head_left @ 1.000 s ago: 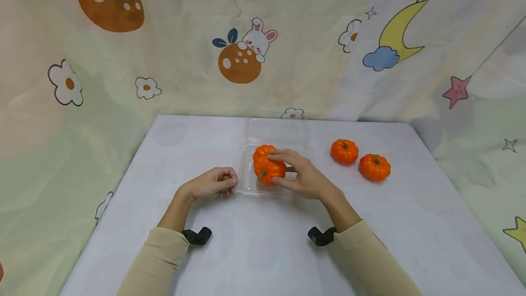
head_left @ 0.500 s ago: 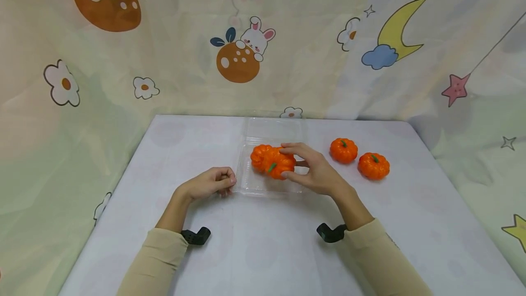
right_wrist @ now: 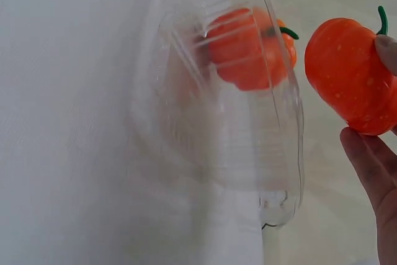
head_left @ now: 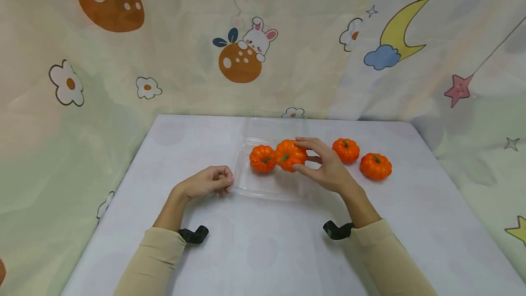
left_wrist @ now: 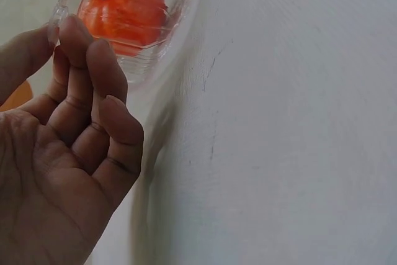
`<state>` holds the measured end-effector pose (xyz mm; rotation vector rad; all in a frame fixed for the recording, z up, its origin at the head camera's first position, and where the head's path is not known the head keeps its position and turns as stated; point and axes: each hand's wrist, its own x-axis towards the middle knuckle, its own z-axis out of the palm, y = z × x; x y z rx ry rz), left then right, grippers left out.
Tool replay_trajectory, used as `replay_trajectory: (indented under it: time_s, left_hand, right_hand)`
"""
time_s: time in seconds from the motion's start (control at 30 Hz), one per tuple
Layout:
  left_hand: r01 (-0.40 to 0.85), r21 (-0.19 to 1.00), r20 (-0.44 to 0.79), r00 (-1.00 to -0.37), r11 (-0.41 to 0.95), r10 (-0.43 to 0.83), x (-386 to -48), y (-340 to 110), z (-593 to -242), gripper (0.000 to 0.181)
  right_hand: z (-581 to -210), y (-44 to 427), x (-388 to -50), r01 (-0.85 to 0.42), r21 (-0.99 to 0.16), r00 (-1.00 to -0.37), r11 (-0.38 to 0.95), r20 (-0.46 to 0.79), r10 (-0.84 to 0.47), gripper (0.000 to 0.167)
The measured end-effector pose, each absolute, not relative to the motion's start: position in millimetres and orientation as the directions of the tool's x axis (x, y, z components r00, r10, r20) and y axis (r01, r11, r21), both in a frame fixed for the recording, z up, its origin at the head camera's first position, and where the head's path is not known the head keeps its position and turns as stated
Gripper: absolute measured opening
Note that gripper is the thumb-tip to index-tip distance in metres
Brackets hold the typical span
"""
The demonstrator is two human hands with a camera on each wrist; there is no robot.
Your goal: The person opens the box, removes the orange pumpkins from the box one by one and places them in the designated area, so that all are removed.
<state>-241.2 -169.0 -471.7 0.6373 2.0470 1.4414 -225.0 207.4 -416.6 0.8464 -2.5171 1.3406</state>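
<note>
An open clear plastic clamshell box [head_left: 269, 191] lies on the table with one small orange pumpkin [head_left: 262, 159] inside. My left hand [head_left: 209, 182] pinches the near left edge of the box between thumb and forefinger. In the left wrist view, the other fingers of that hand are curled and hold nothing. My right hand [head_left: 324, 163] grips a second orange pumpkin [head_left: 291, 155] with a green stem. In the right wrist view, this gripped pumpkin [right_wrist: 347, 76] is above the box's rim, apart from the pumpkin [right_wrist: 245, 48] seen through the box wall.
Two more orange pumpkins, one farther back [head_left: 345, 150] and one nearer [head_left: 376, 166], sit on the table [head_left: 263, 250] right of the box. The box's lid [head_left: 276, 128] lies folded back toward the patterned cloth [head_left: 176, 49] behind the table.
My right hand has carried its pumpkin rightward and a little away from me, uncovering the one in the box. My left hand stays at the box's edge, shifting slightly left.
</note>
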Motion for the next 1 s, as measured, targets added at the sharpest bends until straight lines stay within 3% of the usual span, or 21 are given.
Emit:
replay_trajectory:
  time_s: [0.5,1.0]
  left_hand:
    - [0.015,0.950,-0.197,-0.745,0.311,0.637,-239,-179,-470,0.017]
    - [0.035,0.938,-0.200,-0.760,0.345,0.619,-240,-182,-473,0.019]
  right_hand:
    - [-422,250,-219,-0.509,-0.691,-0.861,0.514,0.389,-0.329,0.058]
    - [-427,293,-209,-0.519,-0.679,-0.853,0.519,0.448,-0.268,0.064]
